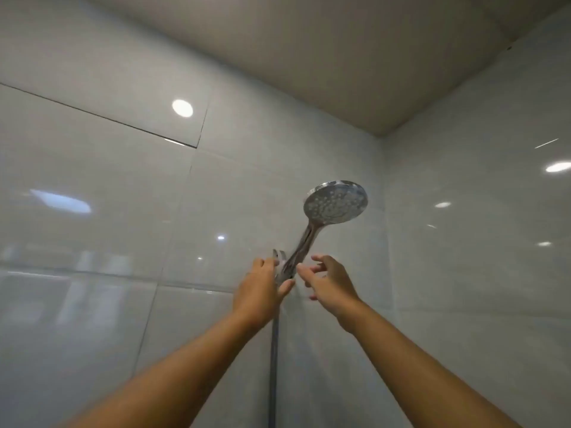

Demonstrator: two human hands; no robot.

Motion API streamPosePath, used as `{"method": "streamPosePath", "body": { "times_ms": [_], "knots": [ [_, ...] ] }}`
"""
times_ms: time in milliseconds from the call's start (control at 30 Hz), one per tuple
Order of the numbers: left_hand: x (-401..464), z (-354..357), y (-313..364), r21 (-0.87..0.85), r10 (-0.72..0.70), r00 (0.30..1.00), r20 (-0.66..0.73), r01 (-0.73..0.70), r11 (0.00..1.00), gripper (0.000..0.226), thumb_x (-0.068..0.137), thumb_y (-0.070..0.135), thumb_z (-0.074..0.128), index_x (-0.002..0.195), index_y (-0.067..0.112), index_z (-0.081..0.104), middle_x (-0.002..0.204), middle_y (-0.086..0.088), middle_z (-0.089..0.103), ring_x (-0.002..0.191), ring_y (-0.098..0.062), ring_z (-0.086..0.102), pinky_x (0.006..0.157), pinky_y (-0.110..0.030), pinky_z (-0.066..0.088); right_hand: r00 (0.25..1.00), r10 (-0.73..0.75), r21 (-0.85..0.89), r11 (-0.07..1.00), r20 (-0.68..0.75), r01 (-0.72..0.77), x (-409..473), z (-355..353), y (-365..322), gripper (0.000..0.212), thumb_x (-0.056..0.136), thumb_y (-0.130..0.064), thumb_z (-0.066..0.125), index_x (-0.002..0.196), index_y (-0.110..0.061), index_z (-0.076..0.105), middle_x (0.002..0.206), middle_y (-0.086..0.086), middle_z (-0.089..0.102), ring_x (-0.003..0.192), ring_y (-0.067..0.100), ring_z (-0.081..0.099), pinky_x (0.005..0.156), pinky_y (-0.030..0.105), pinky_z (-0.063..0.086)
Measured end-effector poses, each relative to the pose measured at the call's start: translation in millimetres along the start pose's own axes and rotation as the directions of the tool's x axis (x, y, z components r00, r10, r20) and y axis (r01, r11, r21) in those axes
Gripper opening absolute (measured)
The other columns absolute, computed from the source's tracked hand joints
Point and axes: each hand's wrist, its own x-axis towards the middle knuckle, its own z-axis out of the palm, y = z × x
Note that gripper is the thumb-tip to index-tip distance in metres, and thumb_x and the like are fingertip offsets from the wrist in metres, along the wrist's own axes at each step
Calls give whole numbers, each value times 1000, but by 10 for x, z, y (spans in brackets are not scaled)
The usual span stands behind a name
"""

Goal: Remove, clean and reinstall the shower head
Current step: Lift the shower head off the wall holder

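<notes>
- High on the tiled wall [123, 186], near the corner, the shower head [335, 203] sits in its bracket [279, 257], handle angled down and left, spray face tilted toward the camera.
- The left hand [259, 291] is spread with relaxed fingers, gripping nothing; its fingertips lie at the bracket and the thumb reaches toward the handle's base — whether it actually touches there I cannot tell.
- The right hand [327, 285] is also released, fingers loosely curved just beside the handle's lower end, holding nothing.
- Risk: neither hand has a grip, so lifting the handle out one-handed or with wet fingers could let the chrome slip and fall.
- Risk: the hose [273, 350] hangs straight down below the bracket; pulling the head away sharply could tug it taut or twist the joint.
- Risk: forcing the handle sideways instead of up could strain the bracket.
- Room: the side wall [479, 211] stands close on the right and the ceiling [340, 57] is near above — the freest way out is toward the person and leftward.
</notes>
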Motion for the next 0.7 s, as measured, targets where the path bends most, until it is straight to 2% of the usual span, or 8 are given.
{"method": "streamPosePath", "body": {
  "times_ms": [67,167,300,467,533,633,700],
  "knots": [
    [110,19,4,-14,10,1000,2,-10,1000,46,87,44,62,125,20,52,122,-4,52,103,-23,61,88,-39,53,1000,-4,17,1000,-30,5,28,61,-44,44,86,-44,67,124,-25,56,102,-2,64,93,18,66,87,48,57],
    [218,70,31,3,41,999,3,-41,999,37,88,43,61,117,21,57,114,-2,53,94,-21,62,82,-36,55,998,-30,47,998,-60,33,66,103,-50,22,88,-38,66,108,-30,59,98,-2,66,88,16,66,84,48,57],
    [263,116,3,1,74,996,-54,-74,997,30,90,39,59,113,20,61,107,-1,53,88,-19,61,78,-34,54,996,-77,57,995,-45,79,79,99,-99,11,92,-31,64,101,-26,62,95,-3,69,87,15,67,85,46,57],
    [265,119,5,-7,92,993,-80,-93,996,28,92,39,55,112,20,63,101,0,48,80,-21,59,69,-34,50,991,-100,70,992,-90,106,81,103,-190,10,92,-23,63,102,-19,62,98,0,70,89,15,67,86,38,56],
    [266,111,46,-13,101,989,-112,-103,995,27,94,38,52,111,20,62,97,1,45,75,-20,56,64,-32,46,984,-118,64,990,-133,127,80,92,-253,13,93,-23,62,104,-16,62,99,-1,69,88,13,66,83,31,55],
    [262,64,170,-34,133,978,-158,-140,990,26,95,37,51,112,20,61,97,2,44,73,-19,56,65,-35,52,975,-143,98,982,-169,161,52,37,-358,12,95,-23,59,106,-17,59,98,-2,66,84,6,63,73,18,50],
    [246,28,251,-35,155,975,-157,-163,986,28,95,39,49,110,18,61,98,1,45,73,-20,57,66,-37,55,972,-149,118,978,-184,173,27,-28,-403,11,97,-23,57,104,-16,57,96,-2,66,82,5,64,70,18,50]
  ]
}}
